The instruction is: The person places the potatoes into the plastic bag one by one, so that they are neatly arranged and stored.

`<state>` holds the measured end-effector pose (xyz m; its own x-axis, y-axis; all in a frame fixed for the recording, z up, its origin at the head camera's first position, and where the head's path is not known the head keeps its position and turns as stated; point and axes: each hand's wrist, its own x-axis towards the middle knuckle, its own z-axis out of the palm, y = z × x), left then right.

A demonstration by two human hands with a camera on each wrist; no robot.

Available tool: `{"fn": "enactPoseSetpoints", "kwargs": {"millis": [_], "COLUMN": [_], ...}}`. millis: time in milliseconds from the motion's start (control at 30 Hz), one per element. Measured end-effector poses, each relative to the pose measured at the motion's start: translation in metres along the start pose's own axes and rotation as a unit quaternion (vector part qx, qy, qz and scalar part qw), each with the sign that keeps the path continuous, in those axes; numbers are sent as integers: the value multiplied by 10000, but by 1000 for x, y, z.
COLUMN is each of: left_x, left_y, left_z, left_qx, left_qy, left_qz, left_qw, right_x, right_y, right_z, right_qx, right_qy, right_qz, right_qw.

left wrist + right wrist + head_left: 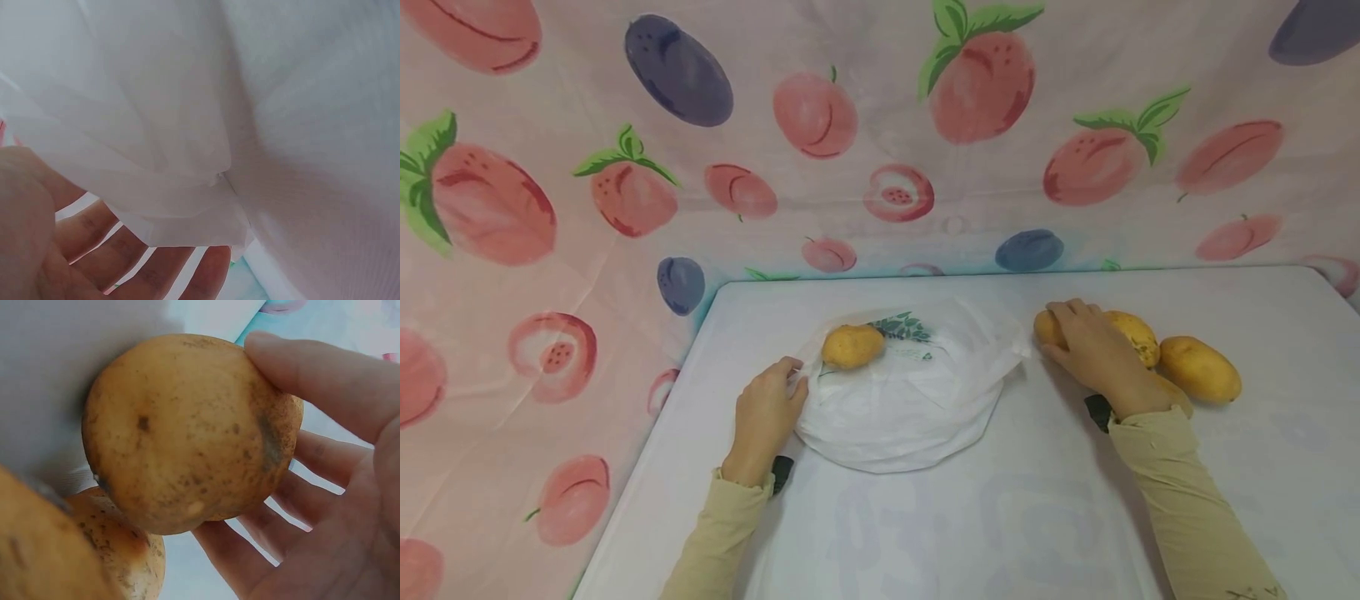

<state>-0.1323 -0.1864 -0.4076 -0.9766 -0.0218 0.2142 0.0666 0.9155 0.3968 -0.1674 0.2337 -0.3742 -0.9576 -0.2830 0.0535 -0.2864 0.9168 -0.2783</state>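
A white translucent plastic bag with a green leaf print lies spread on the table. One potato sits at its upper left; whether it is inside or on top I cannot tell. My left hand holds the bag's left edge between thumb and fingers, as the left wrist view shows with the thin plastic. To the right of the bag, my right hand grips a spotted potato, thumb on one side and fingers on the other. Beside it are more potatoes, partly hidden by that hand.
A white cloth covers the table. Behind it and to the left hangs a pink curtain printed with fruit. The table's far edge meets this curtain.
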Motion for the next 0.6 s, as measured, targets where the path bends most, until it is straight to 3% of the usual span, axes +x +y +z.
{"fn": "enactPoseSetpoints", "kwargs": {"millis": [267, 600], "left_x": [0, -1], "left_y": [0, 1], "left_z": [-1, -1], "left_qx": [18, 20], "left_qy": [-6, -15], "left_qz": [26, 44], "left_qw": [10000, 10000], "right_x": [1, 0], "right_y": [-1, -7], "right_z": [-3, -14], "right_qx": [138, 242], "right_qy": [91, 670], "right_qz": [-40, -289], "right_qw": [9999, 9970]}}
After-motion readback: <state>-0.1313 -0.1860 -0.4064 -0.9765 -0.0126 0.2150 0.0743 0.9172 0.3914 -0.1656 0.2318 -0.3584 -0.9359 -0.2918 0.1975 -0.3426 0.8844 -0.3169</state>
